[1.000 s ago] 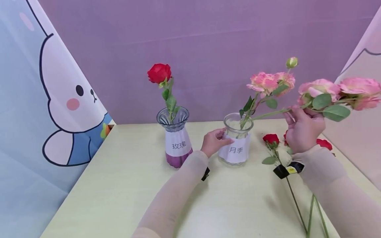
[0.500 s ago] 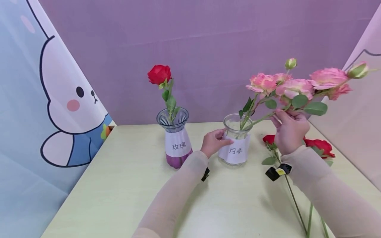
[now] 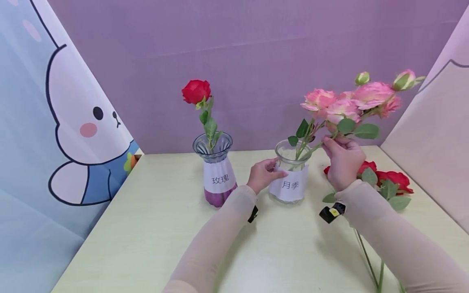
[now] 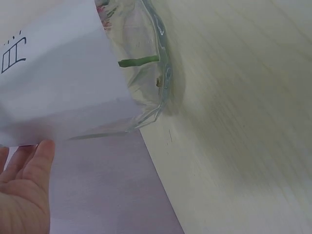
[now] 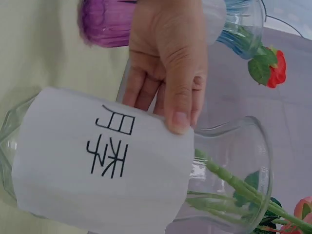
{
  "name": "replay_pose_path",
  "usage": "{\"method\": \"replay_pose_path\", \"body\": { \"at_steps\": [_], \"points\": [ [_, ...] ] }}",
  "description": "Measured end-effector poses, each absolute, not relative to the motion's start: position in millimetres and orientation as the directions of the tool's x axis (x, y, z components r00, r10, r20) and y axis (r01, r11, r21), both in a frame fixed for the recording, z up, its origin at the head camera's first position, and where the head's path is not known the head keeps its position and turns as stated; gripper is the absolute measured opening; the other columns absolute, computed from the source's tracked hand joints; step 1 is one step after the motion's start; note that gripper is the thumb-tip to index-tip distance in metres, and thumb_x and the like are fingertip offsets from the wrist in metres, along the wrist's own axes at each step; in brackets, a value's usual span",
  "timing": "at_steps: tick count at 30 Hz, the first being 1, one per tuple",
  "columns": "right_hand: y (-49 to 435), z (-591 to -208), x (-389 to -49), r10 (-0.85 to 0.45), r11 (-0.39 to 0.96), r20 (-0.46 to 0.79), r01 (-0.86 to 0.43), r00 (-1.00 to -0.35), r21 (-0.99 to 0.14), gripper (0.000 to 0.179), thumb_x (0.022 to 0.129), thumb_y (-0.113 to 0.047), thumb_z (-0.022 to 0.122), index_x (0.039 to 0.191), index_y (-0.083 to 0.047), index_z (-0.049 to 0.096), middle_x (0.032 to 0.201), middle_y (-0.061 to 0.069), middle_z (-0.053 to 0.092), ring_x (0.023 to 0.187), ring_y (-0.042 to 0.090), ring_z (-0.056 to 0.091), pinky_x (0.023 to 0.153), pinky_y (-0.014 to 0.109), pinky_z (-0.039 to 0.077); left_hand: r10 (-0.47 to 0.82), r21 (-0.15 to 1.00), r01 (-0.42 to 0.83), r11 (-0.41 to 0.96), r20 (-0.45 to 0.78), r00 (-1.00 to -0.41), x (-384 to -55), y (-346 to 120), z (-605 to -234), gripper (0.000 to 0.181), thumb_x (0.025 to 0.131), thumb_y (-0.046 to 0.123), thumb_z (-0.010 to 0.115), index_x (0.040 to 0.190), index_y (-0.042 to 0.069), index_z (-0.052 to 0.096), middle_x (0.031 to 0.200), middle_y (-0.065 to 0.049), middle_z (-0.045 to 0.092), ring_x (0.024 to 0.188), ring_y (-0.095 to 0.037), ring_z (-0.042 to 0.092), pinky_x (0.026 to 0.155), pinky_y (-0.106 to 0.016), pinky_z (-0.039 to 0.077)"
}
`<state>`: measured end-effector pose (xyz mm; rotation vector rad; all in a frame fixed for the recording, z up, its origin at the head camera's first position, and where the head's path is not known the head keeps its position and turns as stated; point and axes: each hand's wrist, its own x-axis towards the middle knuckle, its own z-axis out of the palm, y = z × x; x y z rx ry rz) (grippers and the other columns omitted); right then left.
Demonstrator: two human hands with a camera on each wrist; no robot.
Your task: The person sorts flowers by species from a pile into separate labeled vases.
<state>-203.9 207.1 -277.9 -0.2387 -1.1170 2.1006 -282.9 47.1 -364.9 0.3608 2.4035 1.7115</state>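
Note:
The left hand [image 3: 266, 175] grips a clear glass vase [image 3: 293, 152] from its left side, thumb on the white paper label [image 5: 105, 156] and fingers behind. In the left wrist view, a green stem end [image 4: 139, 62] shows inside the vase near its base. The right hand [image 3: 345, 160] pinches the stem of a pink rose spray [image 3: 373, 95] just right of the vase rim. This stem slants down into the vase mouth. Another pink rose spray [image 3: 318, 99] stands in the same vase, leaning right, its blooms partly overlapped by the held one.
Left of the clear vase stands a blue-and-purple glass vase [image 3: 216, 197] with a label and one red rose [image 3: 196, 91]. Several red roses [image 3: 395, 181] lie on the table at the right, partly hidden by the right arm. A purple backdrop [image 3: 234, 61] rises behind the table.
The right hand has moved left toward the vase, bringing the pink rose spray in beside the standing one and its stem further into the mouth. The left hand has stayed put.

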Motion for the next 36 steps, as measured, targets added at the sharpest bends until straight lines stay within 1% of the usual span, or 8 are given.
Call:
{"method": "replay_pose_path", "body": {
  "at_steps": [4, 9, 14, 19, 25, 28, 32, 36],
  "points": [
    [203.0, -283.0, -204.1, 0.663, -0.201, 0.231, -0.466, -0.712, -0.862, 0.013, 0.079, 0.000, 0.075, 0.091, -0.001, 0.069, 0.085, 0.006, 0.070, 0.079, 0.015, 0.068, 0.076, 0.021, 0.055, 0.296, 0.944, 0.103, 0.312, 0.007, -0.955, -282.4, 46.2, -364.8, 0.058, 0.076, 0.027, 0.082, 0.130, 0.020, 0.061, 0.125, -0.001, 0.063, 0.115, -0.019, 0.059, 0.097, -0.033, 0.048],
    [198.5, -289.6, -204.3, 0.633, -0.087, 0.226, -0.358, -0.741, -0.930, 0.019, 0.081, -0.010, 0.076, 0.097, -0.001, 0.069, 0.084, -0.001, 0.068, 0.077, 0.010, 0.067, 0.079, 0.020, 0.054, 0.293, 0.945, 0.106, 0.310, 0.011, -0.956, -281.9, 45.7, -364.1, 0.058, 0.075, 0.026, 0.083, 0.129, 0.020, 0.062, 0.124, -0.002, 0.064, 0.115, -0.019, 0.059, 0.097, -0.033, 0.048],
    [197.5, -296.9, -203.9, 0.633, -0.082, 0.209, -0.333, -0.745, -0.939, 0.026, 0.083, -0.013, 0.075, 0.101, 0.004, 0.068, 0.084, -0.002, 0.067, 0.075, 0.009, 0.067, 0.080, 0.021, 0.054, 0.287, 0.944, 0.097, 0.316, 0.003, -0.958, -281.7, 46.3, -364.2, 0.059, 0.075, 0.026, 0.083, 0.129, 0.021, 0.061, 0.124, -0.001, 0.064, 0.114, -0.019, 0.059, 0.097, -0.034, 0.048],
    [198.2, -305.2, -203.6, 0.634, -0.051, 0.157, -0.243, -0.757, -0.969, 0.020, 0.084, -0.019, 0.074, 0.095, -0.003, 0.070, 0.081, -0.005, 0.066, 0.077, 0.008, 0.065, 0.088, 0.026, 0.053, 0.284, 0.943, 0.095, 0.320, 0.000, -0.959, -281.2, 46.6, -363.5, 0.059, 0.075, 0.027, 0.082, 0.130, 0.022, 0.061, 0.125, -0.001, 0.064, 0.115, -0.019, 0.059, 0.098, -0.034, 0.047],
    [196.0, -312.3, -205.5, 0.653, 0.101, 0.202, -0.181, -0.730, -0.978, 0.033, 0.086, -0.022, 0.073, 0.105, 0.006, 0.070, 0.073, -0.017, 0.063, 0.081, 0.008, 0.055, 0.072, 0.023, 0.045, 0.282, 0.938, 0.087, 0.337, -0.012, -0.959, -281.0, 46.5, -362.6, 0.058, 0.076, 0.029, 0.081, 0.130, 0.022, 0.061, 0.126, 0.000, 0.063, 0.117, -0.019, 0.058, 0.097, -0.034, 0.048],
    [194.9, -313.3, -205.5, 0.637, 0.157, 0.227, -0.164, -0.737, -0.974, 0.037, 0.087, -0.023, 0.072, 0.108, 0.007, 0.069, 0.073, -0.019, 0.062, 0.085, 0.009, 0.055, 0.075, 0.023, 0.044, 0.279, 0.937, 0.088, 0.337, -0.010, -0.960, -281.1, 46.6, -362.1, 0.058, 0.076, 0.029, 0.081, 0.130, 0.022, 0.061, 0.126, 0.000, 0.063, 0.117, -0.019, 0.058, 0.097, -0.034, 0.048],
    [193.9, -314.3, -205.7, 0.604, 0.177, 0.211, -0.129, -0.769, -0.976, 0.035, 0.090, -0.019, 0.068, 0.112, 0.009, 0.066, 0.089, -0.008, 0.066, 0.102, 0.014, 0.055, 0.091, 0.029, 0.045, 0.281, 0.940, 0.092, 0.327, -0.004, -0.960, -281.1, 47.2, -362.0, 0.058, 0.076, 0.027, 0.082, 0.130, 0.020, 0.061, 0.126, -0.001, 0.063, 0.117, -0.019, 0.058, 0.098, -0.035, 0.047],
    [195.5, -314.9, -206.0, 0.585, 0.115, 0.146, -0.097, -0.798, -0.989, 0.035, 0.092, -0.013, 0.064, 0.118, 0.011, 0.061, 0.115, 0.007, 0.062, 0.122, 0.019, 0.047, 0.106, 0.037, 0.038, 0.283, 0.944, 0.087, 0.320, -0.007, -0.959, -280.7, 47.7, -362.1, 0.058, 0.076, 0.026, 0.082, 0.130, 0.020, 0.061, 0.126, -0.001, 0.063, 0.117, -0.020, 0.058, 0.098, -0.035, 0.047]
  ]
}}
